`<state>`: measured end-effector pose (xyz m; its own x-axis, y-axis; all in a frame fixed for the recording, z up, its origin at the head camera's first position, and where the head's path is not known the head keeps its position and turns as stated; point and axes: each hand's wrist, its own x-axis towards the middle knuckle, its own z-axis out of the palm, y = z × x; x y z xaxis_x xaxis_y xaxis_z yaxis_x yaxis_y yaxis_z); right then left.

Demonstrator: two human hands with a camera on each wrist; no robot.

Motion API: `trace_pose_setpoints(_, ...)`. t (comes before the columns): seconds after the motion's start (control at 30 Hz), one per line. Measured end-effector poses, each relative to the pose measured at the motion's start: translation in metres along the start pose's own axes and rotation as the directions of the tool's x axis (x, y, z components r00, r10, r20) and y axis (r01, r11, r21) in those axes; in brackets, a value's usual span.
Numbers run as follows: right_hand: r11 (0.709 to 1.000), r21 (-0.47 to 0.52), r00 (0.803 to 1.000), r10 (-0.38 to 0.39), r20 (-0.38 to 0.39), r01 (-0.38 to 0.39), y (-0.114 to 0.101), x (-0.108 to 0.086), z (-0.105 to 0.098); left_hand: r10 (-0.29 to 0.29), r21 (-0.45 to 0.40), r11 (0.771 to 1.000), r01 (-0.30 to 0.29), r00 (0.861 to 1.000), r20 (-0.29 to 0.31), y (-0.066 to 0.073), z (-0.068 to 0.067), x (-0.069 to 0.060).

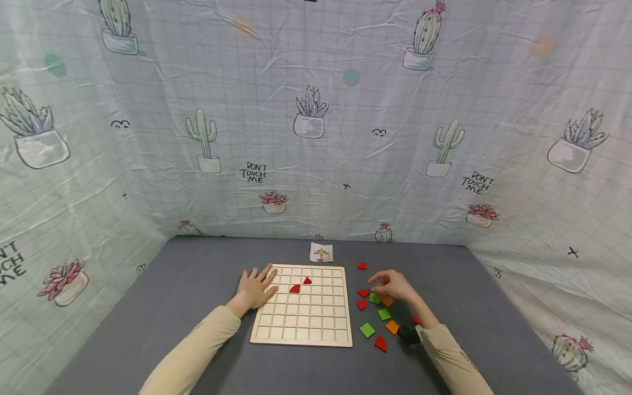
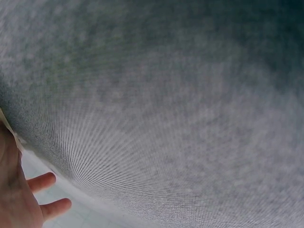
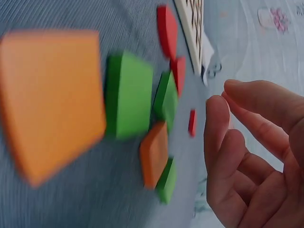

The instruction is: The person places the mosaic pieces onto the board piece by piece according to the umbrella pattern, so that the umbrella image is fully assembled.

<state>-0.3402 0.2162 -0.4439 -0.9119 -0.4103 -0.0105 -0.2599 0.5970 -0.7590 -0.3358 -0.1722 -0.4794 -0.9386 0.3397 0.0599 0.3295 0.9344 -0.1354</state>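
Orange tile (image 3: 52, 97), wristward of the right hand (image 1: 393, 286) whose curled fingertips nearly meet, seemingly empty, looks light, stiff, best pinched edgewise.

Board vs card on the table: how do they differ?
Size: the board is far larger than the card.
Surface: the board is pale with a plain square grid; the card is white with a small coloured picture.
Load: the board carries two red pieces; the card carries none.
Position: the card lies just beyond the board's far edge.
Shared: both rest on the grey table.
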Motion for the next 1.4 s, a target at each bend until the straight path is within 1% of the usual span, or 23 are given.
trace_pose_setpoints(0.17,0.998,0.006,0.998,0.063,-0.015,-0.063,0.015,-0.004,-0.01,-0.001,0.006,1.0,0.001,1.0,-0.004,0.0,0.0,-0.001)
trace_pose_setpoints(0.27,0.998,0.008,0.998,0.063,-0.016,-0.063,0.026,-0.005,-0.013,-0.002,0.011,1.0,0.002,1.0,0.001,0.0,0.0,-0.001)
trace_pose_setpoints(0.3,0.999,0.02,1.0,0.026,-0.008,-0.026,0.035,-0.004,-0.014,-0.003,0.011,1.0,0.003,1.0,0.002,0.0,0.0,-0.001)
trace_pose_setpoints(0.33,0.999,0.025,1.0,0.022,-0.008,-0.022,0.038,-0.004,-0.015,-0.003,0.012,1.0,0.003,1.0,0.003,0.0,0.0,-0.001)
trace_pose_setpoints(0.4,0.999,0.025,1.0,0.024,-0.015,-0.024,0.043,-0.005,-0.017,-0.002,0.011,1.0,0.002,1.0,0.003,0.0,0.0,-0.001)
trace_pose_setpoints(0.47,0.998,0.024,0.998,0.058,-0.027,-0.058,0.046,-0.005,-0.018,-0.001,0.011,1.0,0.001,1.0,0.005,0.0,0.0,-0.001)
trace_pose_setpoints(0.5,0.997,0.018,0.997,0.071,-0.034,-0.07,0.047,-0.005,-0.018,-0.001,0.011,1.0,0.0,1.0,0.006,0.0,0.0,0.0)
trace_pose_setpoints(0.53,0.993,0.007,0.991,0.122,-0.047,-0.122,0.042,-0.008,-0.018,0.0,0.012,1.0,0.0,1.0,0.007,0.001,0.0,0.0)
trace_pose_setpoints(0.67,0.984,-0.033,0.983,0.171,-0.07,-0.173,0.043,-0.008,-0.019,-0.001,0.016,1.0,0.001,1.0,0.008,0.0,0.0,0.0)
trace_pose_setpoints(0.8,0.979,-0.065,0.979,0.187,-0.077,-0.192,0.044,-0.009,-0.021,0.001,0.023,1.0,-0.001,1.0,0.005,0.0,0.001,0.001)
trace_pose_setpoints(1.1,0.975,-0.081,0.977,0.201,-0.075,-0.207,0.048,-0.006,-0.021,-0.001,0.033,0.999,0.001,1.0,0.004,0.0,0.001,0.002)
trace_pose_setpoints(1.27,0.965,-0.099,0.968,0.236,-0.085,-0.244,0.048,-0.004,-0.021,-0.006,0.043,0.999,0.006,1.0,0.008,0.0,0.0,0.002)
trace_pose_setpoints(1.4,0.951,-0.109,0.956,0.279,-0.091,-0.288,0.048,-0.003,-0.021,-0.006,0.046,0.999,0.005,1.0,0.01,0.0,0.001,0.002)
